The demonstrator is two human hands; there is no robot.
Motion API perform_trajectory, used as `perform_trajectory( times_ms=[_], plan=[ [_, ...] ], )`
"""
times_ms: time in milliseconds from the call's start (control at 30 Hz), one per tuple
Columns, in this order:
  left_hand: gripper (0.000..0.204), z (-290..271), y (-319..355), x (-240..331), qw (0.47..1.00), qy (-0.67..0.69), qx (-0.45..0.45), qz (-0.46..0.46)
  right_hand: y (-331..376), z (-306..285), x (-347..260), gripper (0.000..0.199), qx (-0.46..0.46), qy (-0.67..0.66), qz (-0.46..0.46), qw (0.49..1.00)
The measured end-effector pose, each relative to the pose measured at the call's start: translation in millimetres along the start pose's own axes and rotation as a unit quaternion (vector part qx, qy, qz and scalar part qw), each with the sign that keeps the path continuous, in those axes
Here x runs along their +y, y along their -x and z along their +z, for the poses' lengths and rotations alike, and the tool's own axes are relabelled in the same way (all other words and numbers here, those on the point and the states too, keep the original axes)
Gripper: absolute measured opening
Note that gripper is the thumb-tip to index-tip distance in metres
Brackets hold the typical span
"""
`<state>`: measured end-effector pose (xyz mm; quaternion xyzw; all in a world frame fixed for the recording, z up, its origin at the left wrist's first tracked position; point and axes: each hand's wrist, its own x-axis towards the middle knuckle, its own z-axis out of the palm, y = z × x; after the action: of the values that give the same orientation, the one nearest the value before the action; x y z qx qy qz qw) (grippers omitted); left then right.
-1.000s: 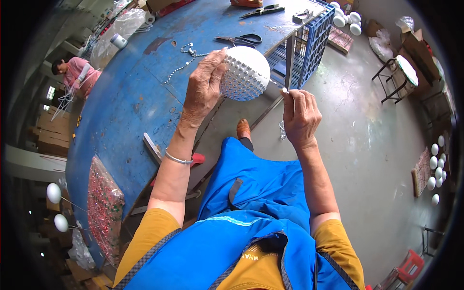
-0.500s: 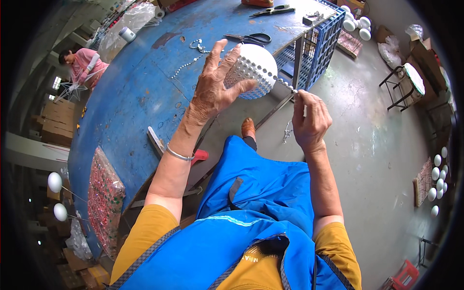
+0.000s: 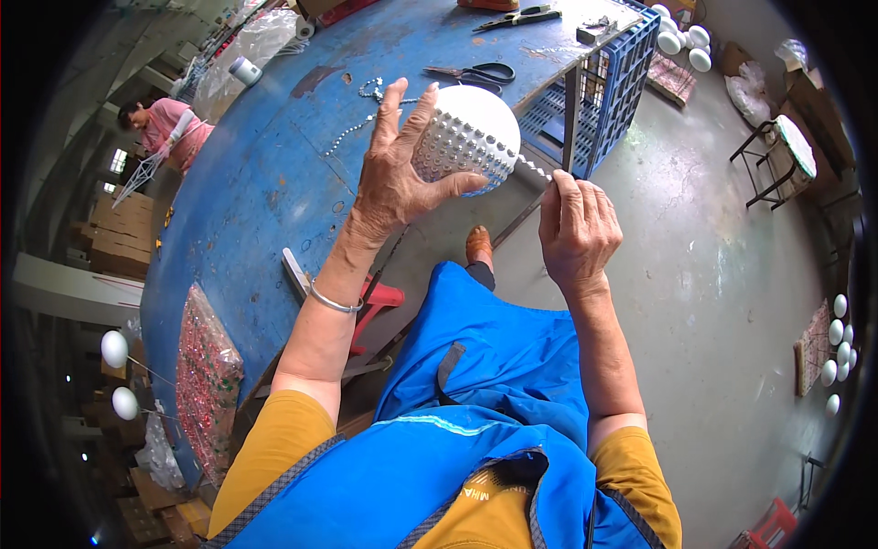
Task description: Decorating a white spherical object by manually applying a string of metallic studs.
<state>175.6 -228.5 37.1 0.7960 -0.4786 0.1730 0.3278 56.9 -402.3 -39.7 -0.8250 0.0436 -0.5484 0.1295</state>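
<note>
Above a scuffed blue workbench (image 3: 274,183), your left hand (image 3: 398,178) has rolled the white ball (image 3: 471,133) into its fingertips, while your right hand (image 3: 574,229) pinches the bead strand (image 3: 535,167), now drawn tight against the ball's lower edge.

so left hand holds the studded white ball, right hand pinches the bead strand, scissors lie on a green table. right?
Not quite: the table is blue, as the head view shows. The left hand does hold the studded white ball, the right hand pinches the bead strand, and the scissors lie on it.
</note>
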Motion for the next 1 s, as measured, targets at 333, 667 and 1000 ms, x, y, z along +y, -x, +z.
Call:
perform_trajectory(
  times_ms=[333, 667, 1000],
  plan=[
    [0.068, 11, 5, -17, 0.999, -0.014, 0.005, 0.037, -6, -13, -7, 0.012, 0.005, -0.095, 0.032, 0.995],
    [0.07, -2, -2, -1, 0.992, -0.11, 0.006, 0.054, 6, 6, -1, 0.012, -0.034, -0.045, 0.04, 0.998],
    [0.077, -6, 1, -31, 0.993, -0.042, -0.035, 0.105, -14, -1, 30, 0.013, -0.194, -0.456, 0.281, 0.822]
  ],
)
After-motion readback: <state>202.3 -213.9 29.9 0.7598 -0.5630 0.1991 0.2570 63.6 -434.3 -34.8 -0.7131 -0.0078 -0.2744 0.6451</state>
